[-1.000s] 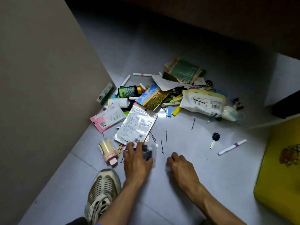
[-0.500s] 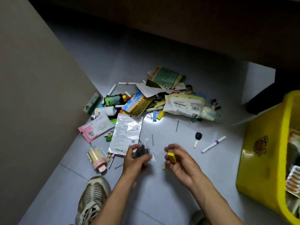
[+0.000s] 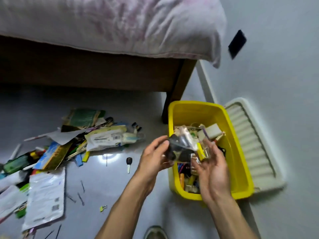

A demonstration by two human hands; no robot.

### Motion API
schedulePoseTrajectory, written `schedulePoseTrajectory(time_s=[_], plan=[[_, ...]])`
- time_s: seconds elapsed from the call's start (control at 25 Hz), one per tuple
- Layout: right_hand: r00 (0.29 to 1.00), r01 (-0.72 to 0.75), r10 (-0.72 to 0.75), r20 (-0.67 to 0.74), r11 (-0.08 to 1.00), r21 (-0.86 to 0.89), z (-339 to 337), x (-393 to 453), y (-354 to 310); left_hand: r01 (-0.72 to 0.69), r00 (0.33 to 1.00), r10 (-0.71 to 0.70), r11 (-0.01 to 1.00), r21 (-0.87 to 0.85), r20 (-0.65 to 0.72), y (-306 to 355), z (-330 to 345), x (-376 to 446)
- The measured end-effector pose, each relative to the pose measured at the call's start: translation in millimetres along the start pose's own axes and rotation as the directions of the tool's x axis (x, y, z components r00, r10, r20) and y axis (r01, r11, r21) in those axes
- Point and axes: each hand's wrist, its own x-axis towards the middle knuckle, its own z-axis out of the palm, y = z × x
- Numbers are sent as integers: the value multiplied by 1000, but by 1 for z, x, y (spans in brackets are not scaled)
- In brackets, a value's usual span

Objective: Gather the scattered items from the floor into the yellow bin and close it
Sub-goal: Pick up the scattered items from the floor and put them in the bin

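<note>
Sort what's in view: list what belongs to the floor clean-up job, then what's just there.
Job:
yellow bin
white lid beside the bin
clear bag of dark items, held over the bin by left hand
right hand
key
floor pile
binder clip

Just there:
bed
shoe

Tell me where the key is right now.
In the head view the key lies alone on the floor, between the clutter pile on the left and the yellow bin, just left of the left hand.

dim indoor light | white glare on glossy grey tile floor (image 3: pixel 103 156) left of hands (image 3: pixel 213 169) | motion blur | edges curved
</note>
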Motion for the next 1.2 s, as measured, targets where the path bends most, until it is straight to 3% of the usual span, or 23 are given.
schedulePoseTrajectory(time_s=[0.16, 0.32, 0.56, 0.68, 0.76, 0.88, 0.92, 1.08, 1.2], plan=[[983, 162, -149, 106, 978, -128, -9, 0, -20, -99, 990, 109, 988, 119, -85, -2, 28, 2], [948, 274, -203, 246, 913, -302, 1, -2, 5, -88, 964, 128, 981, 175, -234, -20, -8, -2], [929, 223, 23, 369, 760, -611, 37, -7, 111, 51, 838, 59, 981, 187, -543, -74, -105, -8], [915, 179, 203, 349, 569, -803, 48, 7, 170, 208, 742, -10, 954, 217, -670, -106, -166, -9], [898, 205, 281, 339, 415, -886, 54, 18, 204, 328, 629, -57, 923, 199, -775, -126, -207, -11], [838, 327, 369, 402, 249, -911, 70, 23, 249, 467, 476, -34, 856, 220, -879, -145, -258, -15], [812, 380, 392, 433, 209, -901, 76, 22, 261, 488, 460, 1, 835, 254, -888, -148, -270, -15], [661, 612, 476, 580, 105, -784, 90, 7, 300, 489, 494, 161, 761, 426, -854, -156, -292, -17], [587, 721, 487, 647, 50, -691, 95, -5, 315, 465, 473, 291, 719, 517, -831, -162, -298, -34]])
